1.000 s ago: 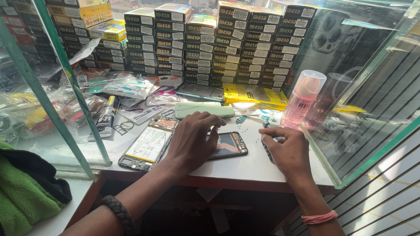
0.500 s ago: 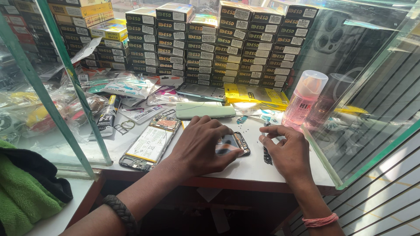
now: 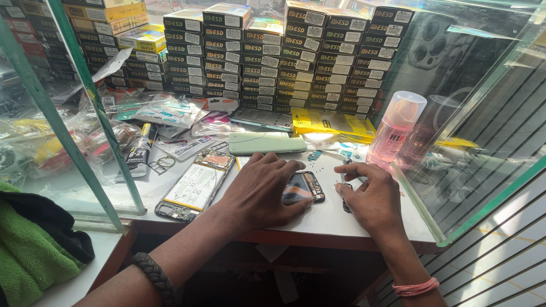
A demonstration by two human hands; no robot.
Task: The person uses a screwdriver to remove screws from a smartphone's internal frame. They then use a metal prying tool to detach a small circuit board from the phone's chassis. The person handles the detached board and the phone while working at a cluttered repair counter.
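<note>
Small phone-repair stall or shop booth. White worktop [image 3: 341,219] is boxed in by green-framed glass panes [image 3: 85,113], like a sales kiosk. Behind it, tall stacks of small dark cardboard boxes w/ yellow lettering [image 3: 256,62], same kind repeated, i.e. spare-parts stock. On the worktop: opened smartphone w/ white battery and circuit boards exposed [image 3: 196,185], pale green phone back cover [image 3: 267,143], pink spray bottle w/ clear cap [image 3: 395,128], black glue tube [image 3: 138,150], loose parts in clear plastic bags [image 3: 165,111]. Poster of a phone camera cluster [image 3: 424,48] behind the glass at right.
</note>
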